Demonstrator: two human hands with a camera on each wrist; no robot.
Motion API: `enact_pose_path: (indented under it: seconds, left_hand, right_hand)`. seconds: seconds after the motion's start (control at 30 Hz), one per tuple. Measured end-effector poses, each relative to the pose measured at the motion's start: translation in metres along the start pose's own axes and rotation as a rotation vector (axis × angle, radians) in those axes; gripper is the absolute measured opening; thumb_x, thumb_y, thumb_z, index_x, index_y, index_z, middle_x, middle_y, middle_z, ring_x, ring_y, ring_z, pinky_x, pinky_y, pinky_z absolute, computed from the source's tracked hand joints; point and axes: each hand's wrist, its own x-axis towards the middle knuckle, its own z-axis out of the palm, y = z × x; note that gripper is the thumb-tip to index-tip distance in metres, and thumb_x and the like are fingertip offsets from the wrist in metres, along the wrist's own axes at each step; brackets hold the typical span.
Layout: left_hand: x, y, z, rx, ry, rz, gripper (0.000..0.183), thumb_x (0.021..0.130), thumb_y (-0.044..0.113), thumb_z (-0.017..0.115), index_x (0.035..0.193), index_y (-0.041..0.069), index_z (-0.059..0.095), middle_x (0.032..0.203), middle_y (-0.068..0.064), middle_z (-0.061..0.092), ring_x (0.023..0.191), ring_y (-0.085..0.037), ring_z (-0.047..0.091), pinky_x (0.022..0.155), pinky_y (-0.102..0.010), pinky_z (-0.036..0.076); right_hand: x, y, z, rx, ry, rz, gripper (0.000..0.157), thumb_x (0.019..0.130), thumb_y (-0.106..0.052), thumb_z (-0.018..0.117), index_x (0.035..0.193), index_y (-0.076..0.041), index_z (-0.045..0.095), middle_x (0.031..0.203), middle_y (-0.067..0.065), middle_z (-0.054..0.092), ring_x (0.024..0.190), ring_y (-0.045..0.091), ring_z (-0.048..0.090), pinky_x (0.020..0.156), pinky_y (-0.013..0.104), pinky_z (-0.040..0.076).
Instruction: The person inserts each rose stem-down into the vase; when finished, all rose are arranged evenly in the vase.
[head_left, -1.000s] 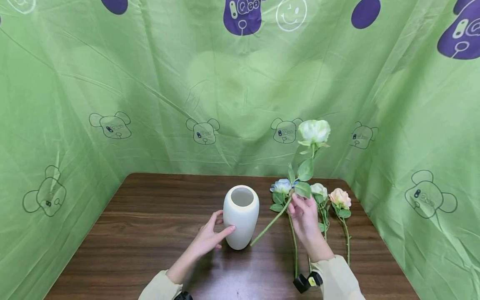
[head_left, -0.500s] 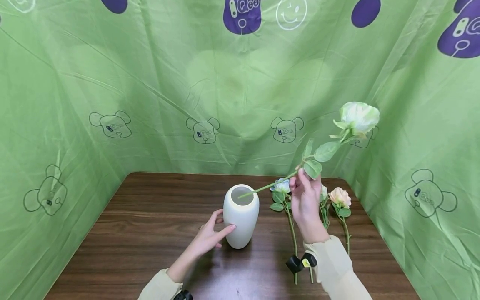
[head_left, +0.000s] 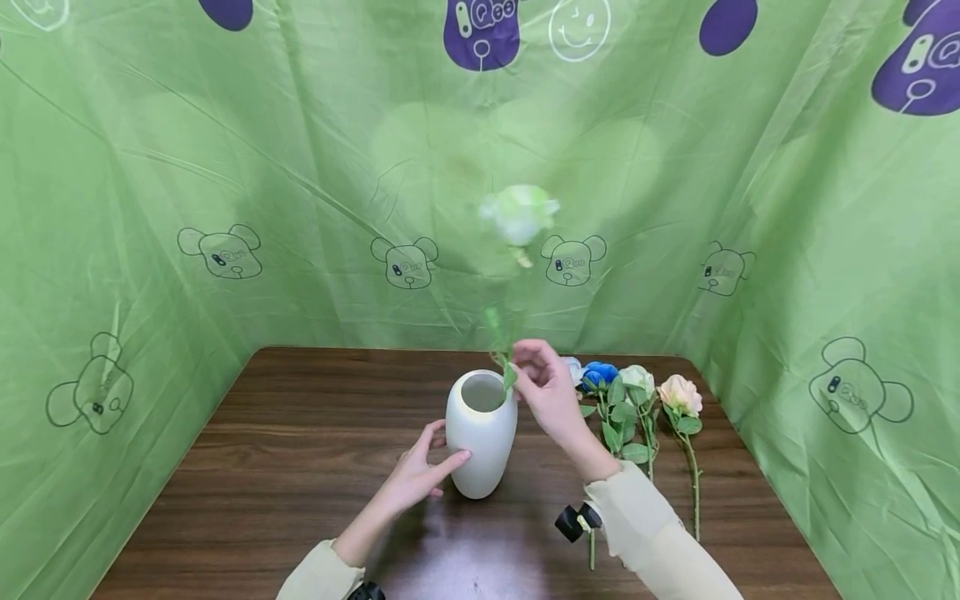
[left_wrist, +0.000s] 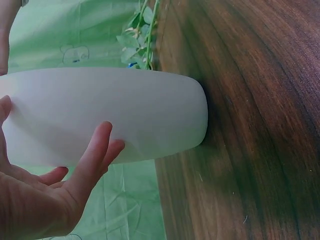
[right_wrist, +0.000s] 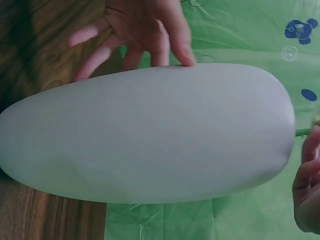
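Observation:
A white vase [head_left: 482,446] stands upright on the table in the head view. My left hand [head_left: 420,471] holds its left side, thumb in front and fingers round the back; the left wrist view shows that hand [left_wrist: 50,200] against the vase wall. Beside the rim, my right hand [head_left: 553,398] pinches the leafy stem of a white-green rose [head_left: 519,215]. Its blurred bloom stands high above the vase, and the lower stem is hidden inside the mouth. At the right wrist view's edge, the right hand's fingers [right_wrist: 309,165] are at the green stem.
Right of the vase lie a blue rose [head_left: 600,375], a white rose [head_left: 636,379], a peach rose [head_left: 681,395] and a pale blue one [head_left: 573,371] partly behind the right hand. A green printed curtain [head_left: 300,292] surrounds the brown wooden table [head_left: 300,433].
My right hand has lifted the white-green rose, brought its stem end over the vase mouth, then moved left and swung the bloom upright. The left hand and vase have stayed put.

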Motion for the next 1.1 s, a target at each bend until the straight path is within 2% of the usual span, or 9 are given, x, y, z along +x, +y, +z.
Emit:
enact_pose_path:
  seconds: [0.17, 0.3, 0.43, 0.63, 0.73, 0.93, 1.1]
  left_hand:
    - [0.000, 0.001, 0.000, -0.007, -0.011, -0.001, 0.063, 0.080, 0.042, 0.062, 0.130, 0.015, 0.033, 0.123, -0.020, 0.045, 0.085, -0.031, 0.057, 0.047, -0.035, 0.051]
    - [0.000, 0.003, 0.000, -0.012, -0.018, 0.002, 0.063, 0.080, 0.041, 0.062, 0.130, 0.015, 0.033, 0.123, -0.020, 0.045, 0.086, -0.031, 0.057, 0.046, -0.033, 0.051]
    - [-0.001, 0.003, -0.001, -0.015, -0.024, -0.001, 0.063, 0.081, 0.041, 0.062, 0.130, 0.015, 0.033, 0.124, -0.020, 0.044, 0.085, -0.031, 0.057, 0.046, -0.032, 0.051]
    - [-0.001, 0.002, -0.001, -0.019, -0.022, -0.010, 0.064, 0.080, 0.041, 0.062, 0.130, 0.015, 0.033, 0.126, -0.021, 0.043, 0.085, -0.032, 0.058, 0.049, -0.036, 0.052]
    - [0.000, 0.001, -0.001, -0.021, -0.017, -0.017, 0.064, 0.080, 0.042, 0.062, 0.130, 0.015, 0.033, 0.126, -0.021, 0.043, 0.084, -0.033, 0.058, 0.048, -0.036, 0.052]
    - [0.000, 0.001, 0.000, -0.013, -0.012, -0.016, 0.064, 0.079, 0.042, 0.062, 0.130, 0.016, 0.033, 0.125, -0.022, 0.043, 0.083, -0.034, 0.058, 0.048, -0.035, 0.051]
    - [-0.001, 0.002, 0.000, -0.004, -0.013, -0.021, 0.064, 0.079, 0.043, 0.062, 0.130, 0.016, 0.033, 0.125, -0.021, 0.044, 0.078, -0.029, 0.060, 0.050, -0.039, 0.052]
  right_hand:
    - [-0.005, 0.009, 0.006, -0.249, -0.135, 0.001, 0.019, 0.082, 0.003, 0.059, 0.100, -0.002, 0.058, 0.082, 0.009, 0.059, 0.046, 0.010, 0.040, 0.039, 0.021, 0.033]
    - [-0.007, 0.016, 0.007, -0.408, -0.156, -0.006, 0.016, 0.082, -0.007, 0.063, 0.098, -0.012, 0.061, 0.080, -0.003, 0.062, 0.041, 0.008, 0.036, 0.036, 0.023, 0.031]
    - [-0.009, 0.020, 0.006, -0.477, -0.143, 0.010, 0.014, 0.079, -0.009, 0.066, 0.091, -0.017, 0.064, 0.075, -0.010, 0.063, 0.042, 0.009, 0.038, 0.036, 0.024, 0.032]
    - [-0.010, 0.022, 0.006, -0.491, -0.136, 0.044, 0.010, 0.079, -0.014, 0.067, 0.088, -0.018, 0.067, 0.074, -0.014, 0.063, 0.046, 0.010, 0.041, 0.039, 0.024, 0.034]
    - [-0.011, 0.020, 0.004, -0.419, -0.117, 0.071, 0.010, 0.080, -0.016, 0.066, 0.090, -0.014, 0.067, 0.074, -0.009, 0.063, 0.046, 0.011, 0.039, 0.038, 0.024, 0.032]
    - [-0.016, 0.005, -0.006, -0.223, 0.035, 0.086, 0.011, 0.082, -0.003, 0.061, 0.092, 0.002, 0.064, 0.074, 0.010, 0.061, 0.049, 0.010, 0.039, 0.042, 0.020, 0.031]
    - [-0.026, 0.016, -0.023, -0.229, 0.142, 0.166, 0.011, 0.082, -0.003, 0.062, 0.092, 0.000, 0.064, 0.073, 0.010, 0.061, 0.047, 0.010, 0.043, 0.041, 0.020, 0.038]
